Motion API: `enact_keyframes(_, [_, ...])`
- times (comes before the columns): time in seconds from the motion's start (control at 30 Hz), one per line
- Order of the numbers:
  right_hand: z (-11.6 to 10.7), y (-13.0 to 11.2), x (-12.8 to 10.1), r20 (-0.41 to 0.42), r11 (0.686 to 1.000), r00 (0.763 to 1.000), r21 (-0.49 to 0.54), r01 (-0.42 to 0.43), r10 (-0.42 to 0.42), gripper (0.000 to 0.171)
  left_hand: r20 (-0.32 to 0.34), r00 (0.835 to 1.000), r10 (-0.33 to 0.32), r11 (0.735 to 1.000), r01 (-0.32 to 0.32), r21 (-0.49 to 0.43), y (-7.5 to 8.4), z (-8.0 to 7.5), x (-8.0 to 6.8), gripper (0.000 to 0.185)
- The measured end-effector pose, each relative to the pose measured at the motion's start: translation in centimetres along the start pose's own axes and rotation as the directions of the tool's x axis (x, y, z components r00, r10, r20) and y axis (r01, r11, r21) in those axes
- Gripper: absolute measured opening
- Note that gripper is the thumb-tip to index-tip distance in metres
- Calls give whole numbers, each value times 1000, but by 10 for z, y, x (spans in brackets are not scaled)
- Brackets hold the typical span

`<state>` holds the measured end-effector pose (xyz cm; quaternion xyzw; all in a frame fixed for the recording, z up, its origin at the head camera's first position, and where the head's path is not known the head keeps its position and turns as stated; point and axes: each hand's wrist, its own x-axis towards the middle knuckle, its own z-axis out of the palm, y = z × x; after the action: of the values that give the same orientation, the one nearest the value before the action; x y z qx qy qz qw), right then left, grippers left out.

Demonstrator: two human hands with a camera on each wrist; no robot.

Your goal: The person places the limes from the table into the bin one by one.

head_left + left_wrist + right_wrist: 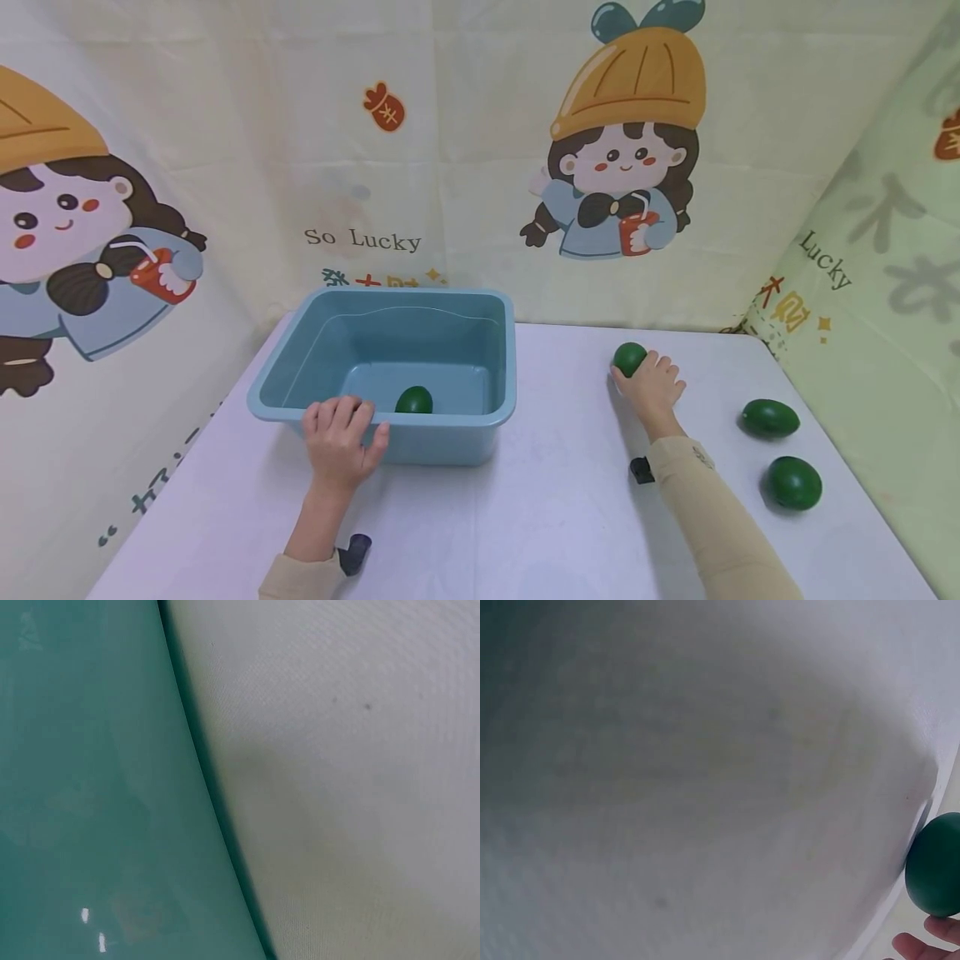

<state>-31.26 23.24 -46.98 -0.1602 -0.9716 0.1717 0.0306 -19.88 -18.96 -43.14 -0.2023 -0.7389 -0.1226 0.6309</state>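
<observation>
Head view: right hand (651,385) lies over the green avocado (629,358) on the counter (555,500), fingers curled round its near side, well right of the blue tub (450,437); left hand (339,437) grips the tub's near rim

Left wrist: tub wall only

Right wrist: avocado touching fingertips (930,937) at the frame's lower right

Both arms are reaching forward in beige sleeves. The left hand (339,442) is lying palm down with fingers (347,410) curled over an edge; the right hand (651,387) is stretching farther out, fingers cupping.
</observation>
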Motion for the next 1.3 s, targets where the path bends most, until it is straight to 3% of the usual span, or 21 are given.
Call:
enact_keyframes(0.27, [1,2,3,7,999,1000,-45,1,-1,76,-6,1000,2,1000,-2,-3,0,1,0,47])
enact_keyframes(0.77, [-3,1,4,66,999,998,-38,15,-12,78,-19,1000,8,1000,-8,4,0,2,0,47])
enact_keyframes(1.3, [3,5,9,72,999,997,-40,19,-16,80,-20,1000,8,1000,-8,8,0,1,1,47])
